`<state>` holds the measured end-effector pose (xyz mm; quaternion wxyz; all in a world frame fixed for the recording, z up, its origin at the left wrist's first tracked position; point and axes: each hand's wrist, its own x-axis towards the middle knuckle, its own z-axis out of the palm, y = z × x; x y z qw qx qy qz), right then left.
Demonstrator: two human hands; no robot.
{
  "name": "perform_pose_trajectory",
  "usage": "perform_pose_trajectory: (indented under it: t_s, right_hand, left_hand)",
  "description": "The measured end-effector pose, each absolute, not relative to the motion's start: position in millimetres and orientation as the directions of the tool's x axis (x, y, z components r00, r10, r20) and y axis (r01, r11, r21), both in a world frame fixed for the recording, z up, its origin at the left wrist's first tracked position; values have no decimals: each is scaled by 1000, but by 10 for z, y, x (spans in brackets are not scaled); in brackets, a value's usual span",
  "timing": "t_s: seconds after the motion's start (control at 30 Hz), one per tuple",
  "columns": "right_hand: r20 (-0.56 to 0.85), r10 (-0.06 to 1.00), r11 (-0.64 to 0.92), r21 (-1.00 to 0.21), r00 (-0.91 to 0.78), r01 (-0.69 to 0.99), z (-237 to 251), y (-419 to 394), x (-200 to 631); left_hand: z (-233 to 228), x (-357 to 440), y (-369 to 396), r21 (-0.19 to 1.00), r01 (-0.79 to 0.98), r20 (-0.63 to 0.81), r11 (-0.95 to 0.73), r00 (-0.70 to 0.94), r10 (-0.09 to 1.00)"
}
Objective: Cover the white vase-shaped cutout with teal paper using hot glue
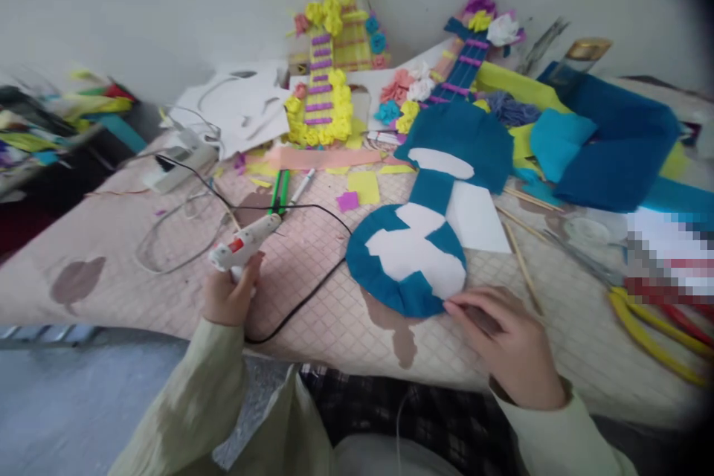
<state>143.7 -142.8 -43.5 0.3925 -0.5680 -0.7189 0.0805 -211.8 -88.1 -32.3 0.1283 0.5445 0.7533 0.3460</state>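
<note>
On table, left hand (226, 297) gripping glue gun (245, 244)

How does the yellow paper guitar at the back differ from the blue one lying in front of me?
The yellow guitar stands upright against the wall; the blue guitar lies flat on the table. The yellow one is edged with yellow paper flowers; the blue one's body shows bare white patches. The right hand touches the blue one's lower edge; nothing touches the yellow one. Both have purple bands across the neck.

Soft even daylight, overall motion blur, dark vignette at right corners.
</note>
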Motion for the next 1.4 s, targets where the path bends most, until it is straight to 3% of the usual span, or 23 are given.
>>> perform_pose_trajectory:
  t_s: [0.13,0.23,0.43,0.9,1.07,1.2,1.4]
  right_hand:
    - [442,896,321,-594,-34,738,-523,-1402,1463]
    - [431,902,300,-595,-19,745,-531,-1409,1471]
    - [388,922,265,-634,3,727,-525,-1420,1506]
    - [274,960,179,-743,50,645,-544,-1434,1578]
    - [289,955,184,-741,60,646,-560,-1436,1568]
    - [274,960,190,-771,47,608,-518,-1444,1587]
    - [223,974,205,-756,-49,622,-253,-1329,1761]
  left_hand:
    - [-341,-2279,-874,620,763,144,184,-341,929]
    - [-330,-2341,-890,487,846,126,217,-314,941]
    - [-223,-2308,-949,274,961,190,27,-81,978]
    - [-323,-2354,-1045,112,993,245,-28,-1,970]
    - [-281,-2409,-1076,110,992,243,-67,38,969]
    - [-211,-2509,-1162,175,981,241,-83,39,970]
    - [-156,-2615,-1181,295,950,170,105,-161,972]
